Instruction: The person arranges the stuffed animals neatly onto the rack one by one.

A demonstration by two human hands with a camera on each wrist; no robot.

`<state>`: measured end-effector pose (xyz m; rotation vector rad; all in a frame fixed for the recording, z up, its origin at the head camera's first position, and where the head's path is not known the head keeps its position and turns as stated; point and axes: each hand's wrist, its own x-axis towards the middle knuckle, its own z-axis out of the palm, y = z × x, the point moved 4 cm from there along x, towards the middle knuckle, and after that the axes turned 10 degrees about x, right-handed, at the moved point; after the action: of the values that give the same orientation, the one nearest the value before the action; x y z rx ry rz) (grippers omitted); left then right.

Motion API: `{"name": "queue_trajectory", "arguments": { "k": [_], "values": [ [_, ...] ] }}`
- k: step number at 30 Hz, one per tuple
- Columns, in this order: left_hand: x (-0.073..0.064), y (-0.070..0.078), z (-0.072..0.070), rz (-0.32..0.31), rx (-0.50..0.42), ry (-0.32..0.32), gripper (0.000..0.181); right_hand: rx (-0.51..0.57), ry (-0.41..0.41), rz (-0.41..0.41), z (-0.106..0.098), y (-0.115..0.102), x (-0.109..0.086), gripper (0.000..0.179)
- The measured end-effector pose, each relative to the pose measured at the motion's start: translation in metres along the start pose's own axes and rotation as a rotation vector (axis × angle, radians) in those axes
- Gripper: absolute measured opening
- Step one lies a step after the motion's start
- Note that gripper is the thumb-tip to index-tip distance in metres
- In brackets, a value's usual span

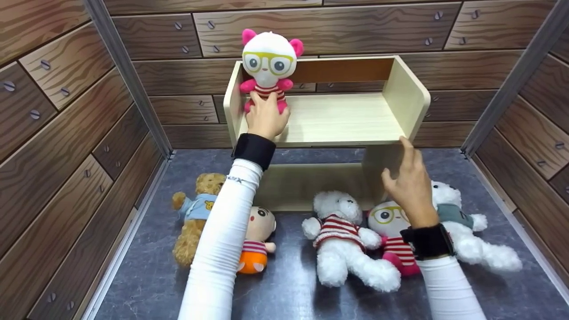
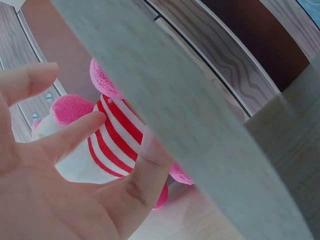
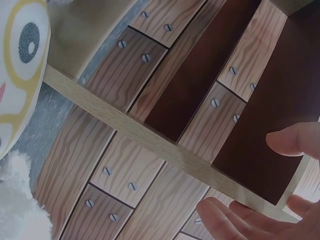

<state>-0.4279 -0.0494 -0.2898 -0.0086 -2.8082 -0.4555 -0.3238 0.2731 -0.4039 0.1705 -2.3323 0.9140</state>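
Observation:
A pink-and-white plush toy with yellow glasses (image 1: 266, 80) sits upright at the left end of the pale shelf's upper board (image 1: 342, 118). My left hand (image 1: 268, 116) is at its striped belly. In the left wrist view, one fairly straight finger (image 2: 80, 130) touches the red stripes (image 2: 120, 135), while another stands apart from the toy. The shelf's side panel (image 2: 175, 120) covers part of that view. My right hand (image 1: 411, 186) is by the shelf's front right corner, fingers spread and holding nothing; in the right wrist view its fingertips (image 3: 215, 212) lie close to the board's edge.
Below, a brown teddy bear (image 1: 205, 200) and a doll in orange shorts (image 1: 254, 260) lie at left. A white bear in a striped sweater (image 1: 340, 233), a second glasses plush (image 1: 391, 220) and another white bear (image 1: 462, 235) lie at right. Wood-patterned walls (image 1: 66, 146) enclose the space.

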Motion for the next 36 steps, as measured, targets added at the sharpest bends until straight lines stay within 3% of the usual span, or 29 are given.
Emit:
{"name": "queue_trajectory", "arguments": {
  "k": [16, 23, 26, 31, 36],
  "values": [
    [-0.002, 0.0, -0.002, 0.02, 0.036, 0.007, 0.047, 0.008, -0.011, 0.022, 0.001, 0.002, 0.002, 0.084],
    [-0.005, -0.002, -0.006, 0.014, 0.053, 0.054, 0.042, 0.004, -0.016, 0.017, 0.003, 0.002, 0.002, 0.086],
    [-0.011, -0.004, -0.013, 0.025, 0.074, 0.152, 0.036, 0.004, -0.022, 0.009, 0.002, 0.002, 0.0, 0.089],
    [-0.028, -0.009, -0.034, 0.057, 0.048, 0.403, 0.025, 0.003, -0.066, 0.0, 0.0, 0.001, -0.017, 0.094],
    [-0.045, -0.019, -0.048, 0.071, -0.024, 0.62, 0.022, -0.072, -0.142, 0.045, -0.002, 0.007, -0.049, 0.076]
  ]
}}
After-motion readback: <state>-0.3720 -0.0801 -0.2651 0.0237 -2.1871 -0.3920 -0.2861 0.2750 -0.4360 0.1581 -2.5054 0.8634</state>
